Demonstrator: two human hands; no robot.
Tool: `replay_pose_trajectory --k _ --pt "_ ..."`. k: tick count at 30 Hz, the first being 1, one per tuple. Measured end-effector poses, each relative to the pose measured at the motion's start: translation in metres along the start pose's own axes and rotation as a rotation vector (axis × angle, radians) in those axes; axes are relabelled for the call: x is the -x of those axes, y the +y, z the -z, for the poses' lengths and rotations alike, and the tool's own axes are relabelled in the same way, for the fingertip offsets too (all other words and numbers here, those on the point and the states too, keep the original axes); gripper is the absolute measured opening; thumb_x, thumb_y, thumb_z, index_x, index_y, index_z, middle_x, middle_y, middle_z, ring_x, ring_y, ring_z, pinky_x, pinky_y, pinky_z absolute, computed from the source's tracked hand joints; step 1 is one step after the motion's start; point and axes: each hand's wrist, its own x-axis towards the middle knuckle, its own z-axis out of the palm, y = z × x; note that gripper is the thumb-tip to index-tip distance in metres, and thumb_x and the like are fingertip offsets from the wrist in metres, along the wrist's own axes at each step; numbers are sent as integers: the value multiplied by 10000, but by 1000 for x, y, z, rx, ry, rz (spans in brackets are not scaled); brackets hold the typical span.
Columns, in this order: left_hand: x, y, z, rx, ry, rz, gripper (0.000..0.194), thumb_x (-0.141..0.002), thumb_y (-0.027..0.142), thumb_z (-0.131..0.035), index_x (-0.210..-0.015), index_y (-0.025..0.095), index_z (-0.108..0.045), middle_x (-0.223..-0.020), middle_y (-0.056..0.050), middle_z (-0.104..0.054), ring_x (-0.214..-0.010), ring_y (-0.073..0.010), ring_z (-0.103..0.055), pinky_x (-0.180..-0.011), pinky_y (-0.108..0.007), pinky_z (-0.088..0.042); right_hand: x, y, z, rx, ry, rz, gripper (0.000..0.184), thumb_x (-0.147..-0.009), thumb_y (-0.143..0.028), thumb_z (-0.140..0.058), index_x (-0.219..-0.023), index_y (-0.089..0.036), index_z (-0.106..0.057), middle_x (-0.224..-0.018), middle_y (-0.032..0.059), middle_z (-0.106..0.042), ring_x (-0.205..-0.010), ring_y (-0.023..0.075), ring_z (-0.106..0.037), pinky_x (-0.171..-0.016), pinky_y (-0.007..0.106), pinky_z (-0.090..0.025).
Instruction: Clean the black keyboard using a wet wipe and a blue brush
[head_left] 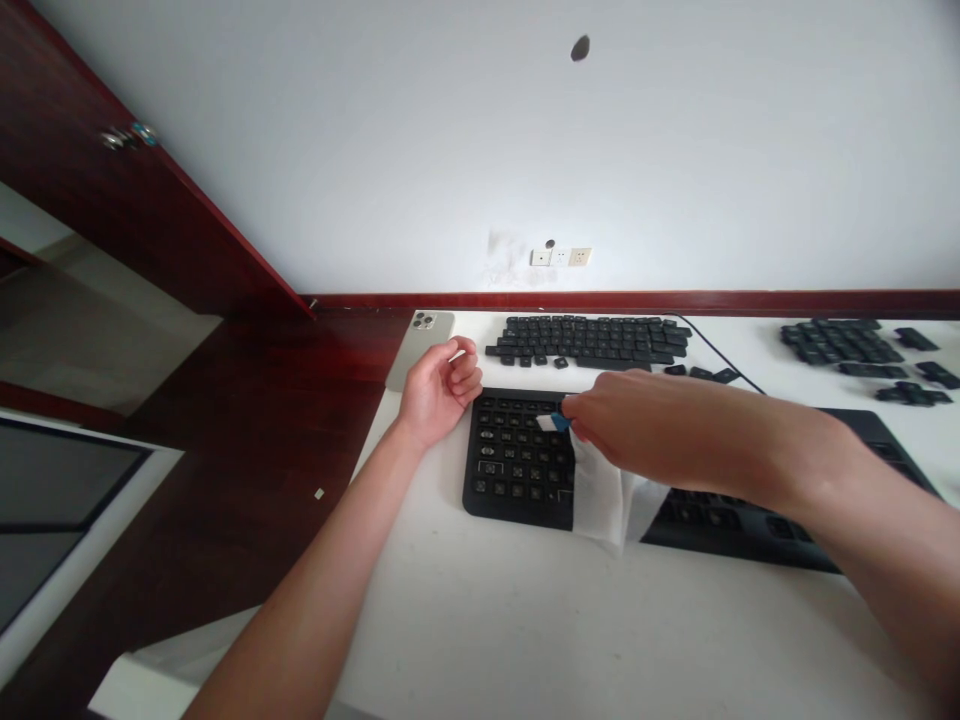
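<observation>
Hands, left (pixel 439 392) just beside black keyboard (pixel 510 470), right (pixel 637 425) over it, holding white wipe (pixel 604 495)

I'm making out tiny legends on the black keycaps (pixel 589 340) at twelve o'clock, but I'm reading nothing: every character is too small.

Apparently a white wipe (pixel 604 497) drapes the black keyboard (pixel 510 462) (its near edge).

The left hand (pixel 439 392) rests on its side, fingers loosely curled, while the right hand (pixel 626 420) stretches across, fingers bunched and pinching downward.
</observation>
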Motion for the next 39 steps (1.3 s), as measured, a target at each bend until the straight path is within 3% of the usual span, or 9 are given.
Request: replay_pose_trajectory --k 3,5,10,16,20,26,29,34,39 --pt "0 0 0 -3 -4 2 111 -862 271 -670 -837 166 -642 -619 67 -277 -479 -73 -299 -451 -207 -257 -3 -4 0 121 -131 40 306 -854 98 -547 -825 -160 -710 -810 83 -725 -661 211 -649 -553 328 -310" --pt "0 0 1 -3 -5 -2 113 -860 273 -671 -838 165 -644 -621 67 -278 -481 -73 -300 -451 -207 -258 -4 -4 2 121 -93 57 301 -877 85 -543 -896 -156 -723 -856 93 -733 -714 228 -670 -565 331 -315" --pt "0 0 2 -12 -7 -2 122 -858 280 -673 -835 163 -646 -624 67 -278 -481 -70 -295 -451 -207 -250 -3 -3 6 39 -138 -87 292 -894 53 -536 -819 -180 -695 -799 63 -714 -694 227 -667 -566 321 -312" --pt "0 0 2 -15 -6 -5 128 -859 288 -670 -837 165 -643 -627 67 -278 -481 -70 -303 -451 -208 -252 -5 -4 5 54 -90 -21 259 -940 20 -524 -947 -162 -709 -857 75 -722 -724 218 -661 -576 311 -303" --pt "0 0 1 -17 -8 4 122 -858 283 -666 -834 165 -645 -623 68 -279 -480 -70 -300 -449 -210 -251 -4 -7 6 50 -166 -60 274 -912 42 -529 -876 -165 -704 -833 71 -720 -722 217 -669 -574 305 -301" --pt "-1 -1 2 -5 -4 -10 110 -862 263 -665 -831 157 -658 -627 65 -289 -485 -68 -304 -452 -208 -250 -7 6 9 19 63 -65 200 -1004 -138 -521 -1008 -206 -709 -826 46 -718 -672 210 -648 -573 315 -297" --pt "-1 -1 2 -8 -8 -7 118 -862 270 -667 -831 156 -663 -625 65 -290 -484 -67 -307 -453 -208 -253 -10 20 7 56 9 -140 143 -961 -311 -652 -1018 -235 -758 -835 50 -730 -726 254 -681 -584 318 -319" --pt "0 -1 3 -28 -9 -15 129 -858 287 -670 -832 161 -664 -624 64 -298 -484 -69 -316 -454 -207 -269 -21 25 0 15 -147 -192 148 -861 -288 -789 -996 -234 -813 -955 77 -770 -859 295 -730 -616 318 -386" --pt "-1 -2 5 -18 -26 -14 125 -870 280 -661 -837 159 -664 -622 66 -284 -484 -68 -305 -452 -206 -256 -28 14 3 42 34 -103 130 -960 -260 -676 -980 -247 -804 -893 64 -768 -779 255 -721 -608 307 -365"
